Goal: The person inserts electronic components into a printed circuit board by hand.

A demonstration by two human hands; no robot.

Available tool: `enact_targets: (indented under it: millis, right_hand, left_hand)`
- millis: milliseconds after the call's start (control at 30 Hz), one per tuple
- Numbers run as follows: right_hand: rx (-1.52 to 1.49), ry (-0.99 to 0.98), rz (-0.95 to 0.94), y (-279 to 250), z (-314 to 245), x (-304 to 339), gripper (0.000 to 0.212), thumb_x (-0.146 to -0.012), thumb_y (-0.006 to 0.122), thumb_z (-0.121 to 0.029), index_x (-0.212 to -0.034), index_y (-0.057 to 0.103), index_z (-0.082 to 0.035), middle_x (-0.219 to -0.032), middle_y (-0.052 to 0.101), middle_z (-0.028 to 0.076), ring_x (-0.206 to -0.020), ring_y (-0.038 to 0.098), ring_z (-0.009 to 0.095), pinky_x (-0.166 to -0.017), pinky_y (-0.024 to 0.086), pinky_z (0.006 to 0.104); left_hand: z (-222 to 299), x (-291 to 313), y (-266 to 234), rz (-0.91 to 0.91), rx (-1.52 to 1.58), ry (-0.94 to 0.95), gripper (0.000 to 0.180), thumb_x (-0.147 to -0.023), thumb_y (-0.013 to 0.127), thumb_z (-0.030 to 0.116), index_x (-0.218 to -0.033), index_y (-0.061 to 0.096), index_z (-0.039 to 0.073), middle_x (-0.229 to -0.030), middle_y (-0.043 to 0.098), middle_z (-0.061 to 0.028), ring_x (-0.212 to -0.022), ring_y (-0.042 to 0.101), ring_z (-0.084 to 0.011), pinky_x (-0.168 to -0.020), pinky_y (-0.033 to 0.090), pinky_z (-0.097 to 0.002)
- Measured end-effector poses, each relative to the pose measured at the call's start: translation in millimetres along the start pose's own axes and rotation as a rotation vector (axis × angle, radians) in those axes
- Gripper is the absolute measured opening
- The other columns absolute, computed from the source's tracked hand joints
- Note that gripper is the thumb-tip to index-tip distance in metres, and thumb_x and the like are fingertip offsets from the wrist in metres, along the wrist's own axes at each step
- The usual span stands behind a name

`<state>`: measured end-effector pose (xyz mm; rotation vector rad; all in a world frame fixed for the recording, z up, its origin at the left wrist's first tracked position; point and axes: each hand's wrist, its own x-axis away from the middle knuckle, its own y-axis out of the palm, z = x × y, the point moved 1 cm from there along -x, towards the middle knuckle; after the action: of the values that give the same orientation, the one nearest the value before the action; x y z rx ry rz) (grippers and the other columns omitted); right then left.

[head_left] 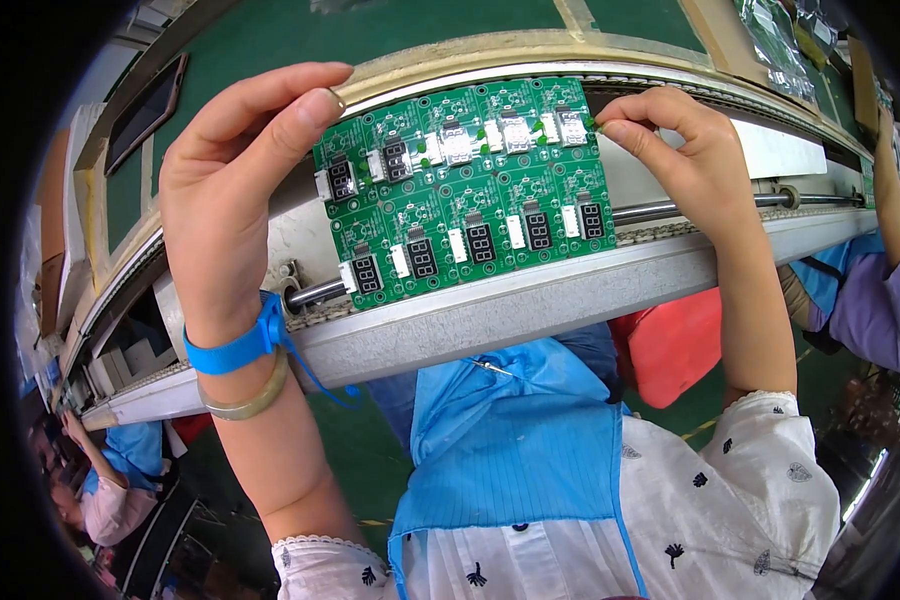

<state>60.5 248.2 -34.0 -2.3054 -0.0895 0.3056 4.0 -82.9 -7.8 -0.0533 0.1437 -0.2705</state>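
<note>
A green circuit-board panel (450,195) lies across a rail conveyor in front of me. It carries two rows of black digit displays (481,238) and white connectors (458,245). Several small green components (481,135) stand in its far row. At the panel's right far corner my right hand (685,150) pinches a small green component (592,124) between thumb and forefinger. My left hand (235,170) hovers by the left far corner, thumb and fingers drawn together; whatever they may hold is too small to make out. A blue wrist strap (232,348) and a bangle (247,397) circle my left wrist.
The conveyor's metal front rail (490,318) runs between me and the panel, with a steel shaft (660,212) behind it. Beyond lies a green bench top (420,40); a dark flat device (147,115) rests at far left. Other people sit along the line on both sides.
</note>
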Motion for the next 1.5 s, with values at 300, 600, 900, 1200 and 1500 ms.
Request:
enact_targets:
  millis: [300,600,900,1200,1500]
  right_hand:
    - [0.235,-0.25,0.072,2.6,-11.9,-1.6,0.011,-0.086,0.078,-0.013,-0.093,0.076,-0.004,-0.088,0.072,0.01,-0.085,0.066,0.028,-0.076,0.053,0.0381]
    - [0.386,-0.372,0.104,4.7,-18.2,-1.7,0.011,-0.085,0.078,-0.01,-0.093,0.074,-0.003,-0.086,0.071,0.009,-0.084,0.065,0.029,-0.076,0.053,0.0402]
    - [0.187,-0.111,0.094,-4.0,-20.1,-0.3,0.012,-0.084,0.081,-0.011,-0.094,0.079,-0.005,-0.088,0.075,0.007,-0.082,0.069,0.023,-0.074,0.055,0.0332]
    - [0.125,-0.036,0.184,-30.9,-43.9,-98.0,0.023,-0.095,0.073,-0.017,-0.107,0.076,0.002,-0.096,0.077,0.007,-0.088,0.068,0.011,-0.077,0.051,0.0249]
    - [0.356,-0.29,-0.055,18.9,-80.8,-220.8,0.022,-0.087,0.073,-0.013,-0.103,0.077,0.001,-0.091,0.076,0.02,-0.081,0.073,0.029,-0.078,0.057,0.0376]
  left_hand:
    - [-0.8,-1.1,-3.4,-0.069,-0.088,-0.016,0.027,-0.098,0.071,0.008,-0.123,0.071,-0.001,-0.116,0.074,-0.0102,-0.108,0.069,-0.0165,-0.1,0.051,-0.0285]
    - [-2.9,-1.5,-4.6,-0.054,-0.037,-0.023,0.023,-0.097,0.071,0.006,-0.119,0.072,0.0,-0.113,0.073,-0.0077,-0.109,0.068,-0.0156,-0.1,0.05,-0.0283]
    - [-12.8,-4.1,-17.0,-0.058,-0.035,0.053,0.022,-0.096,0.072,0.006,-0.117,0.074,0.001,-0.109,0.075,-0.0085,-0.106,0.069,-0.0159,-0.099,0.051,-0.0288]
    - [5.0,-3.2,-3.3,-0.091,0.059,0.071,0.021,-0.096,0.071,0.007,-0.116,0.075,0.001,-0.107,0.077,-0.0107,-0.104,0.071,-0.0164,-0.099,0.052,-0.0292]
    - [4.3,-1.4,-11.8,0.003,0.084,-0.063,0.019,-0.096,0.071,0.006,-0.113,0.073,0.0,-0.107,0.077,-0.0113,-0.103,0.071,-0.016,-0.096,0.053,-0.0266]
